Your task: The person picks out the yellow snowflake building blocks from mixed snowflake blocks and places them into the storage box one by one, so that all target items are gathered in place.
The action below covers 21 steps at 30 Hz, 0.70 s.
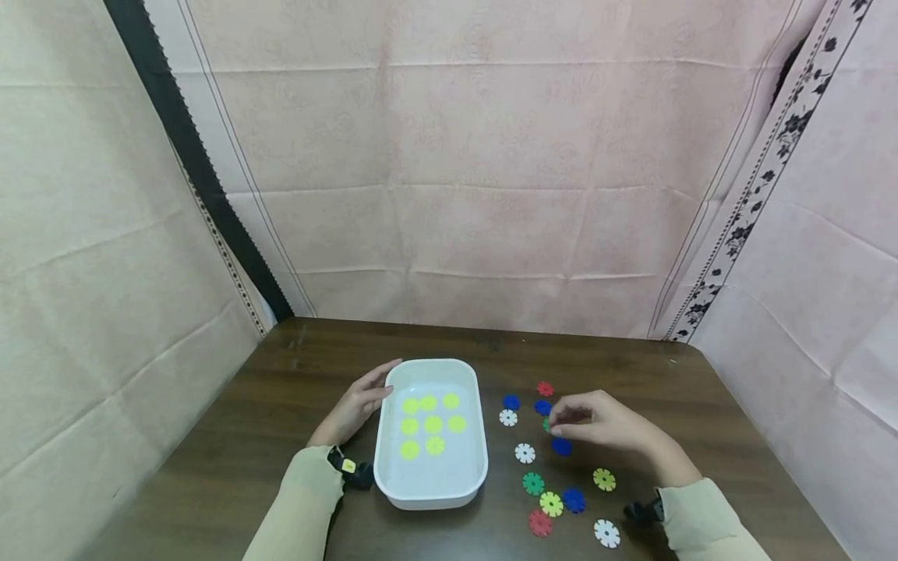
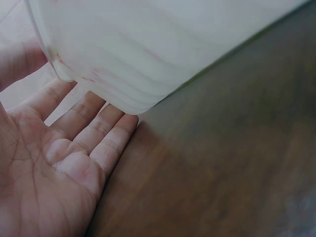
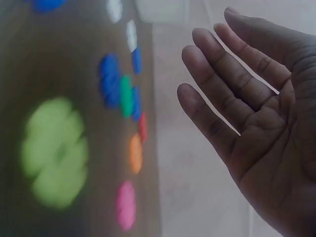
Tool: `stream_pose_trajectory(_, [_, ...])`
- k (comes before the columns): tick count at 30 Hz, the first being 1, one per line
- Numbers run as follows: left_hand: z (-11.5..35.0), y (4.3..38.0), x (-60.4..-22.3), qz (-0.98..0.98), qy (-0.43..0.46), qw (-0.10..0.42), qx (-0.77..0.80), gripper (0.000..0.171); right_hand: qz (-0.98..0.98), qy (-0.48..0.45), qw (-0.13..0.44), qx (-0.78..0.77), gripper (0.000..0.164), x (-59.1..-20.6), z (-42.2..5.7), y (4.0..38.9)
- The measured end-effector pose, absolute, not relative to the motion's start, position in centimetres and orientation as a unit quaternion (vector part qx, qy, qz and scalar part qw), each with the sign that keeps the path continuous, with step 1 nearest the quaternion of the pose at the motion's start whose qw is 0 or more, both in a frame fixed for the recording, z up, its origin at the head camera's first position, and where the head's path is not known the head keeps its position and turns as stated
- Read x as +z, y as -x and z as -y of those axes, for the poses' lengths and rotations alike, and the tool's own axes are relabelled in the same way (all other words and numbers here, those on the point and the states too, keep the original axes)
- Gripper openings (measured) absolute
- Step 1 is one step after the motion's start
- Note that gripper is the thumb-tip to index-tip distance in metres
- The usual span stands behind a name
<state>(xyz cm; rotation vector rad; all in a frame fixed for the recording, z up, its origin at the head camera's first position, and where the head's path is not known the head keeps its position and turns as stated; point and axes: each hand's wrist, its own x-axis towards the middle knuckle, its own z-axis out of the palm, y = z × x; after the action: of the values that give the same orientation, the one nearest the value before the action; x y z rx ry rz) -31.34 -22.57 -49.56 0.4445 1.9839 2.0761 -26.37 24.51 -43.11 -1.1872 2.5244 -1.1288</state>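
Observation:
A white plastic tray (image 1: 429, 499) holds several lime-yellow discs (image 1: 433, 425) laid out in rows. At its far left corner my left hand (image 1: 354, 409) holds the tray, thumb at the rim and straight fingers against the outer wall; the left wrist view shows the fingertips partly hidden behind it. To the right, my right hand (image 1: 596, 421) hovers over scattered notched discs, fingers loosely bent. In the right wrist view nothing sits between its fingers (image 3: 212, 108). Nearest it are a blue disc (image 1: 561, 446) and a green disc (image 3: 126, 96), partly covered in the head view.
Further discs lie right of the tray: white (image 1: 525, 453), green (image 1: 533, 484), lime (image 1: 604, 479), red (image 1: 540, 523) and blue (image 1: 574, 500). Orange (image 3: 135, 153) and pink (image 3: 126, 205) ones show in the right wrist view. Cloth walls (image 1: 491, 195) surround the brown table (image 1: 231, 483).

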Motion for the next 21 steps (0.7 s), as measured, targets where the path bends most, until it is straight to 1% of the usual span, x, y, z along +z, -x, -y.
stream_pose_trajectory(5, [22.6,31.3,-49.6,-0.678,-0.151,0.116,0.710,0.055,-0.836,0.375,0.087,-0.392,0.010,-44.9,-27.1,25.5])
stream_pose_trajectory(7, [22.5,31.3,-49.5,-0.678,-0.150,0.116,0.710,0.054,-0.837,0.366,0.087,-0.398,0.010,-45.6,-28.0,25.0])
stream_pose_trajectory(14, [22.4,31.3,-49.2,-0.682,-0.137,0.111,0.710,0.052,-0.845,0.334,0.041,-0.415,0.008,-47.2,-30.6,23.4])
stream_pose_trajectory(21, [22.6,31.4,-49.2,-0.684,-0.139,0.114,0.707,0.053,-0.856,0.335,0.017,-0.393,0.012,-48.1,-32.1,22.9])
